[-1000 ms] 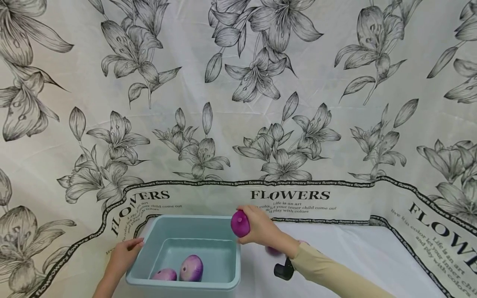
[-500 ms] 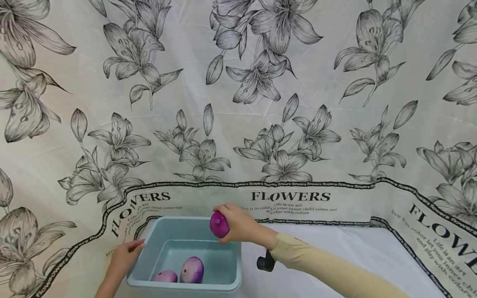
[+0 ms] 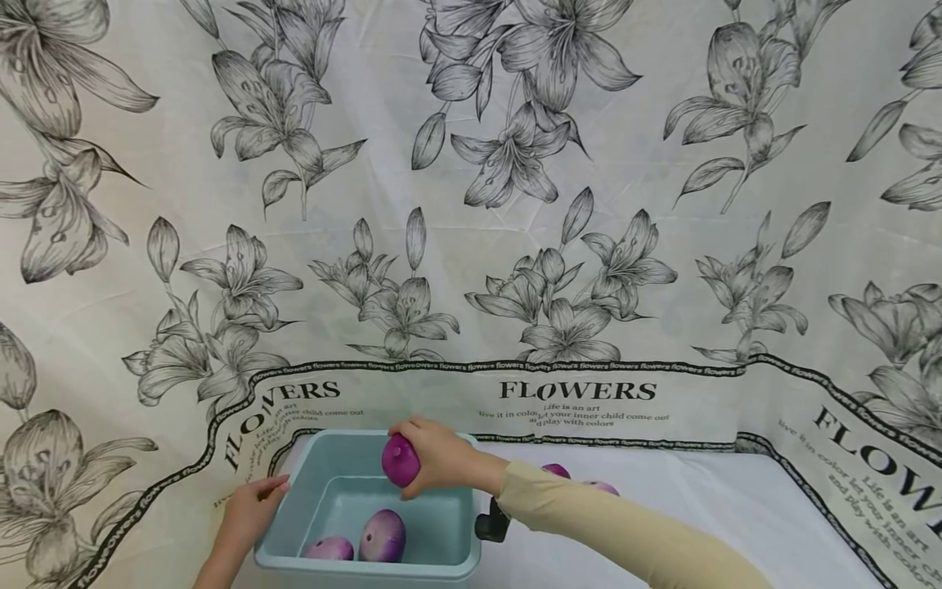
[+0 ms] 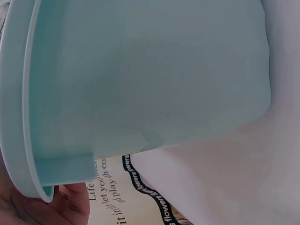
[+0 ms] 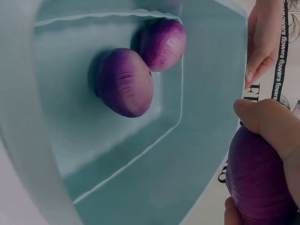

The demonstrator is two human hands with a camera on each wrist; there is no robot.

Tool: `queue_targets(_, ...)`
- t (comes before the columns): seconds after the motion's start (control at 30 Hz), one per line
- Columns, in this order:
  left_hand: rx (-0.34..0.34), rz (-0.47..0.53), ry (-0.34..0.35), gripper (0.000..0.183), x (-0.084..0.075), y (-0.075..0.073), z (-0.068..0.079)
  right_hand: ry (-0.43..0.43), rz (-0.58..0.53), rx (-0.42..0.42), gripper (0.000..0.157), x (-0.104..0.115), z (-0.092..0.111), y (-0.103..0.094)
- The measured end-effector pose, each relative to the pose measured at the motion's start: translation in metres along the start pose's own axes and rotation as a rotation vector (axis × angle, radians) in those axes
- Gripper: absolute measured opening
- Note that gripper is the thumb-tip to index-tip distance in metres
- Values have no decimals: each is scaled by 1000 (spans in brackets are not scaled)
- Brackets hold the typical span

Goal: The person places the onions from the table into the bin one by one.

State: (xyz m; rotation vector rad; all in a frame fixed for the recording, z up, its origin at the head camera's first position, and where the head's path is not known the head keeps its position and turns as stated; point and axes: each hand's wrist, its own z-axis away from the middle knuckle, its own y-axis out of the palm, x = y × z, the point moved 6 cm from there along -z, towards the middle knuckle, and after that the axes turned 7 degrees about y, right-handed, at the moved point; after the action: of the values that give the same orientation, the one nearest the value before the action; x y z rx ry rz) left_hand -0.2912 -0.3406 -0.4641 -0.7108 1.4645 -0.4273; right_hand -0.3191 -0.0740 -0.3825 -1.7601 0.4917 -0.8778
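floral bkgd (image 3: pixel 471 188), onion (image 3: pixel 400 461) w/in r. grip (image 3: pixel 440 460)

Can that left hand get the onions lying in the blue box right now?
Probably yes, going over the side. The left hand holds the edge of the blue box from outside, so it would have to let go first, but the top is open above the onions.

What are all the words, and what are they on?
"FLOWERS", big, on the cloth.
"live it in colo", cloth; fold hides the rest.
"Life is an art", cloth.
"let your inner child come out", cloth.
"play with colors", cloth.
"flowers", repeated, on the black band.
Side copies: partly folded, cut off or too small.
Tub and onions: no words seen.
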Motion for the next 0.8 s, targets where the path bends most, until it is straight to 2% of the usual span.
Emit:
queue_targets(0.23,-11,-4,12,33,1,0,0,25,25,41,81,0,-16,11)
queue_targets(0.47,-14,-5,5,33,1,2,-1,52,55,123,79,-4,-29,21)
queue_targets(0.8,-19,-18,17,32,3,1,-3,55,131,209,77,-13,-37,54)
